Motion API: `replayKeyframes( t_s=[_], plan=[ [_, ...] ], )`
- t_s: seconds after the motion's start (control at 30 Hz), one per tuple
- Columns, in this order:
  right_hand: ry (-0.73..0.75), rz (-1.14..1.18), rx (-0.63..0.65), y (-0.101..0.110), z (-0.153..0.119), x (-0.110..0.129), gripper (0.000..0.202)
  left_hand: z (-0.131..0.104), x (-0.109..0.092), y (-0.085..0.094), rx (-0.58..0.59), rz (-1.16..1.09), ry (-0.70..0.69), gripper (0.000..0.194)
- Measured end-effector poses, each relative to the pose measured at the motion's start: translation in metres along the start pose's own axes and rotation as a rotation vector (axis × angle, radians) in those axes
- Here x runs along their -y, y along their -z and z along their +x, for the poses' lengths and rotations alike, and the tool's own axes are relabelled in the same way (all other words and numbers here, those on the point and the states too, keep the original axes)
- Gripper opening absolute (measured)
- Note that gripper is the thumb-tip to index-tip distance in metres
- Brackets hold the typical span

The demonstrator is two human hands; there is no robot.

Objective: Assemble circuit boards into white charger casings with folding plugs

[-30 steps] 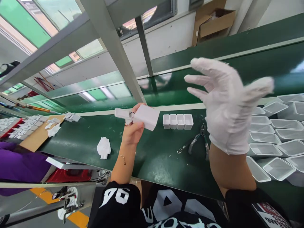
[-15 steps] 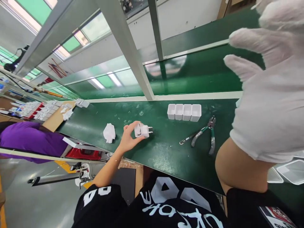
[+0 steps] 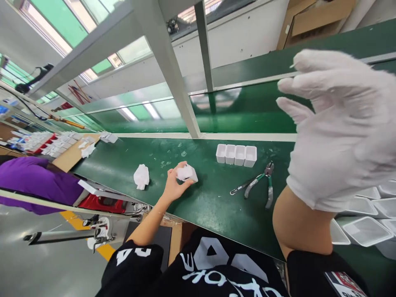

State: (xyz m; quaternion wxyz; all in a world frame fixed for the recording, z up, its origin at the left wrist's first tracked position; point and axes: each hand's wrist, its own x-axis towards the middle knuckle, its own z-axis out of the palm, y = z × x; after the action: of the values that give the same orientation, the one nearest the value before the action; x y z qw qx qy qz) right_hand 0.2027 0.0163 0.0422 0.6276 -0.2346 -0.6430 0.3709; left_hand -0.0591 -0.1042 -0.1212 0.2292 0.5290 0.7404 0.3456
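Note:
My left hand (image 3: 175, 185) is bare and grips a small white plug adapter (image 3: 187, 173) between thumb and fingers, just above the green table (image 3: 204, 206). Its prongs do not show at this angle. In a white glove, my right hand (image 3: 337, 123) is raised close to the camera on the right. Its fingers are stretched out and apart, and no held thing can be made out. Between my hands lie side cutters (image 3: 259, 180) with green and grey handles, beside slim tweezers (image 3: 239, 188). Behind them stands a row of several white open boxes (image 3: 236, 154).
A crumpled white cloth or glove (image 3: 141, 176) lies left of my left hand. More white open boxes (image 3: 368, 231) crowd the right side beneath my right forearm. A grey post (image 3: 173, 70) rises at the table's back edge. A person in purple (image 3: 37, 183) is at far left.
The plug adapter has turned in my left hand, so its prongs no longer show. My right hand has come lower and further into view. The whole view has shifted slightly.

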Motion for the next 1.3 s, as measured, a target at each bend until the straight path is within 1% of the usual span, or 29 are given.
replayKeyframes(
  t_s=[0.03, 0.07, 0.1, 0.17, 0.23, 0.33, 0.43, 0.5, 0.53, 0.6, 0.63, 0.67, 0.73, 0.83, 0.93, 1.0, 1.1, 1.3],
  plan=[
    [0.039, 0.063, -0.091, -0.001, -0.001, -0.001, 0.083, 0.000, -0.002, 0.000, 0.001, -0.011, 0.000, 0.049],
    [0.062, 0.108, -0.150, -0.002, -0.002, -0.002, 0.078, 0.000, -0.003, 0.000, 0.004, -0.024, -0.001, 0.047],
    [0.071, 0.127, -0.172, -0.003, -0.003, -0.004, 0.076, -0.001, -0.004, 0.001, 0.002, -0.039, -0.001, 0.047],
    [0.078, 0.112, -0.169, -0.002, -0.004, -0.007, 0.074, -0.003, -0.005, 0.001, -0.022, -0.078, 0.006, 0.048],
    [0.086, 0.107, -0.148, 0.000, -0.005, -0.008, 0.072, -0.005, -0.006, 0.001, -0.036, -0.129, 0.018, 0.053],
    [0.067, 0.129, -0.132, 0.002, -0.005, -0.010, 0.065, -0.005, -0.013, 0.001, -0.016, -0.234, 0.034, 0.062],
    [0.054, 0.140, -0.089, 0.003, -0.005, -0.012, 0.059, 0.000, -0.035, 0.007, -0.040, -0.381, 0.038, 0.079],
    [0.071, 0.145, -0.056, 0.002, -0.006, -0.014, 0.060, 0.003, -0.058, 0.013, -0.039, -0.527, 0.041, 0.090],
    [0.080, 0.147, -0.030, 0.001, -0.006, -0.014, 0.060, 0.004, -0.071, 0.016, -0.009, -0.626, 0.051, 0.092],
    [0.094, 0.136, 0.004, 0.001, -0.008, -0.014, 0.059, 0.003, -0.098, 0.021, 0.076, -0.991, 0.130, 0.081],
    [0.091, 0.123, 0.022, 0.001, -0.009, -0.014, 0.057, 0.002, -0.110, 0.021, 0.112, -1.116, 0.166, 0.074],
    [0.090, 0.111, 0.040, 0.001, -0.011, -0.013, 0.055, 0.000, -0.120, 0.021, 0.144, -1.201, 0.195, 0.069],
    [0.104, 0.082, 0.099, 0.004, -0.014, -0.009, 0.050, -0.003, -0.136, 0.018, 0.200, -1.256, 0.221, 0.064],
    [0.140, 0.025, 0.229, 0.009, -0.016, -0.002, 0.048, -0.007, -0.148, 0.012, 0.272, -1.286, 0.237, 0.063],
    [0.228, -0.042, 0.327, 0.015, -0.015, 0.001, 0.050, -0.009, -0.156, 0.009, 0.306, -1.416, 0.312, 0.061],
    [0.267, -0.075, 0.363, 0.018, -0.013, 0.002, 0.050, -0.010, -0.160, 0.008, 0.311, -1.523, 0.372, 0.059],
    [0.265, -0.117, 0.397, 0.020, -0.010, -0.001, 0.046, -0.011, -0.167, 0.007, 0.315, -1.611, 0.420, 0.058],
    [0.433, -0.171, 0.512, 0.019, -0.005, -0.005, 0.039, -0.009, -0.170, 0.001, 0.337, -1.686, 0.408, 0.060]
  ],
)
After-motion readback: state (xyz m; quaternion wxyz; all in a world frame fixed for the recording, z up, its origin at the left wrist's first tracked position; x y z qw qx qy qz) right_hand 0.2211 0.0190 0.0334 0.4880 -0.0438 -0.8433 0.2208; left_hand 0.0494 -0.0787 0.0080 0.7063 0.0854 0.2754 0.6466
